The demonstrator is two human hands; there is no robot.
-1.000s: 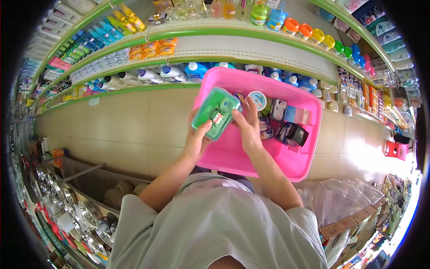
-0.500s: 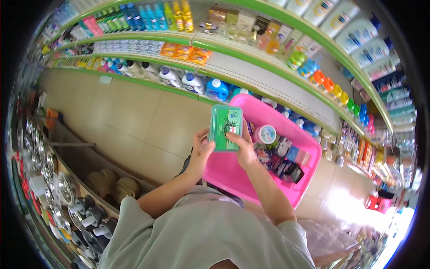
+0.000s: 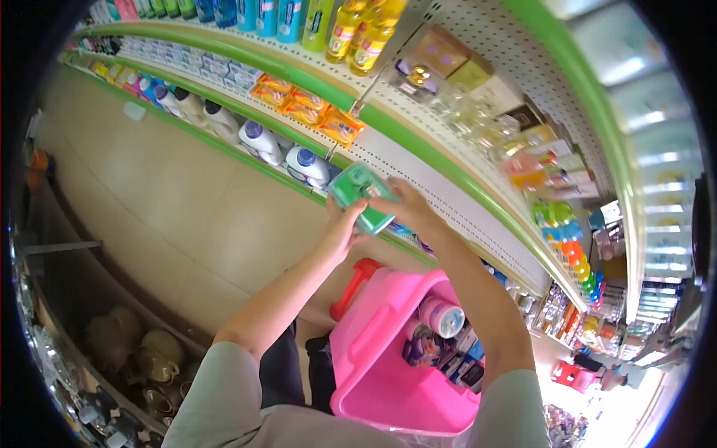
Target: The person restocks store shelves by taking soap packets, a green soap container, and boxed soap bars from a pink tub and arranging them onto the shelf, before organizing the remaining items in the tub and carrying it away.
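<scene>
A green box in a clear plastic case (image 3: 355,185) is held between both my hands in front of the shelving. My left hand (image 3: 342,230) grips its near left side, with the thumb on the box. My right hand (image 3: 407,203) closes on its right side, thumb across the top face. Below my hands a pink plastic bin (image 3: 366,355) tilts near my legs. Inside it lie a round-lidded tub (image 3: 446,321) and several small packages, partly hidden by my right forearm.
The box is close to a white perforated shelf (image 3: 433,179) with a green edge. Orange packs (image 3: 306,112) sit to its left, and white bottles (image 3: 306,166) stand on the bottom shelf. A red stool-like object (image 3: 351,287) is behind the bin. Pots (image 3: 160,355) fill a low shelf at left.
Both hands have carried the green box away from above the pink bin toward the shelf, and it has turned. The view has shifted closer to the shelves, and the bin now appears lower and tilted.
</scene>
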